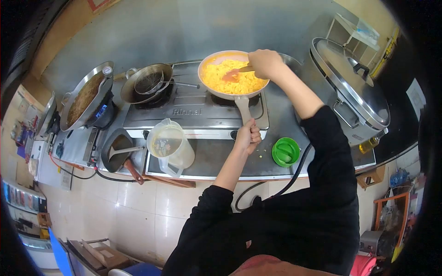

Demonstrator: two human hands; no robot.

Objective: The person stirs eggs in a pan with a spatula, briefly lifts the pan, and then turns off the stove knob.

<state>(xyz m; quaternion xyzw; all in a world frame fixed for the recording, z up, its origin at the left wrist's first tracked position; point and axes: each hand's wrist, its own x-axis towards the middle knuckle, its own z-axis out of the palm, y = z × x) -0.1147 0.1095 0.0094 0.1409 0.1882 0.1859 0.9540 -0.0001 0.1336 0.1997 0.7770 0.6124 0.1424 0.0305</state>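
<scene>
Open counter: bare strip near the stove (198,110), between jug (171,146) and green bowl (285,151). Obstructions: large lidded pot (352,87) right; strainer pan (147,83), wok (85,96) left.

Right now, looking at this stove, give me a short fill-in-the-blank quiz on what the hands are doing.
1. The left hand grips the pan's ____.
2. The right hand stirs with an orange spatula in the ____ food.
3. The small bowl near the counter's edge is ____.

Missing words: handle; yellow; green

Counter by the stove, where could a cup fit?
Bare steel lies between the jug and the green cup, under the left hand. More lies between the pan and the big pot. Left of the jug is crowded.
</scene>
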